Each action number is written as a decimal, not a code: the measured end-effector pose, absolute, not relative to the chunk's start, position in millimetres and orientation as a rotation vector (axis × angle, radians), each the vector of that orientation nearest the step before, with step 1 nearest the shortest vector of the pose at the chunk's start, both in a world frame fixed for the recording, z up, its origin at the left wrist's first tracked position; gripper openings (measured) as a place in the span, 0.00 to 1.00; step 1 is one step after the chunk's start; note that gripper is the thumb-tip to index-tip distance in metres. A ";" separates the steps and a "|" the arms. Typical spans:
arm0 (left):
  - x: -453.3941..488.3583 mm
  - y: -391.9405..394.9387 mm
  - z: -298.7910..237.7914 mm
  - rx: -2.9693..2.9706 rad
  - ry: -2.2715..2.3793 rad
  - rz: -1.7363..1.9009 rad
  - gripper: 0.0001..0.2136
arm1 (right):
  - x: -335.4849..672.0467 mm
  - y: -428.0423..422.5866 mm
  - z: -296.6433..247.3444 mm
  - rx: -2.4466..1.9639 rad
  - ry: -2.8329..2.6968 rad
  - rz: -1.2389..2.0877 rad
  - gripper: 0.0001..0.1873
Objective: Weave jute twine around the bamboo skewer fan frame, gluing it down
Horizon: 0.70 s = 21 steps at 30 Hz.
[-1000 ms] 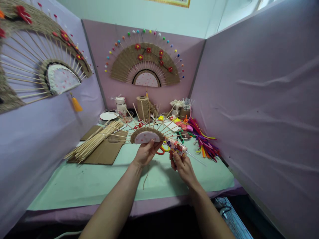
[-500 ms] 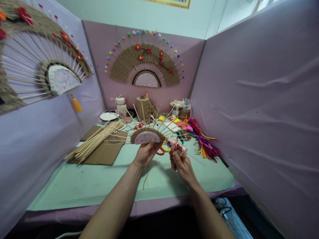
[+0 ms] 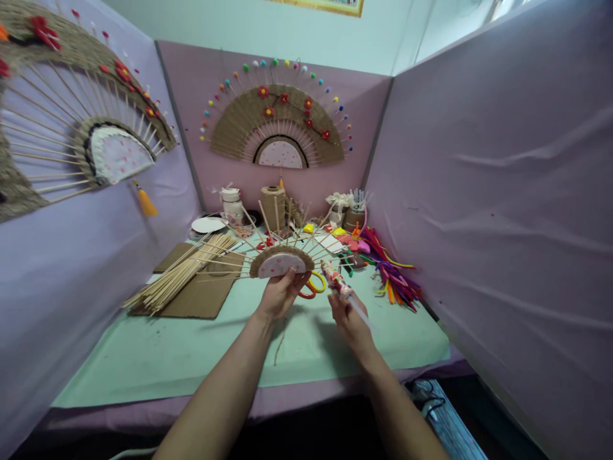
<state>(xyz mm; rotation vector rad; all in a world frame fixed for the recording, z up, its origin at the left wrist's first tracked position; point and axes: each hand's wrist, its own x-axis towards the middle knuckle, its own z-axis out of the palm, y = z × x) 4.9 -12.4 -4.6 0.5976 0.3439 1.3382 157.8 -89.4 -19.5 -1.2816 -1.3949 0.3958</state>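
My left hand [image 3: 280, 295] grips the lower edge of a small fan frame [image 3: 283, 263], thumb on its front. The frame has a pale half-round centre with pink spots, a band of twine around it and thin wooden sticks spreading outward. A patterned hot glue gun [image 3: 336, 281] is in my right hand [image 3: 349, 319], its nozzle pointing up and apart from the frame's right end. A clear glue stick [image 3: 360, 312] sticks out of the gun's back. Scissors [image 3: 313, 286] with red and yellow handles lie on the table behind my left hand.
A bundle of wooden sticks [image 3: 186, 271] lies on cardboard [image 3: 205, 297] at left. Behind stand a white jar [image 3: 232, 206] and a twine spool [image 3: 272, 207]. Colourful pipe cleaners [image 3: 395, 271] lie at right. Finished fans hang on the left partition and back partition [image 3: 282, 124].
The glue gun has drawn back from the frame's right end and turned so its nozzle points more upward. My left hand and the frame have barely moved.
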 end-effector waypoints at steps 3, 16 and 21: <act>2.3 -8.7 -3.0 0.525 0.329 1.364 0.09 | 163.9 -88.7 -18.2 -1.319 -1.381 0.187 0.21; -2.6 -2.1 -2.2 0.341 0.309 1.394 0.02 | 218.3 -87.7 -27.3 -2.284 -1.760 -0.140 0.21; 1.9 -5.7 -2.1 0.400 0.302 1.424 0.01 | 189.4 -89.3 3.2 -1.871 -1.651 -0.377 0.16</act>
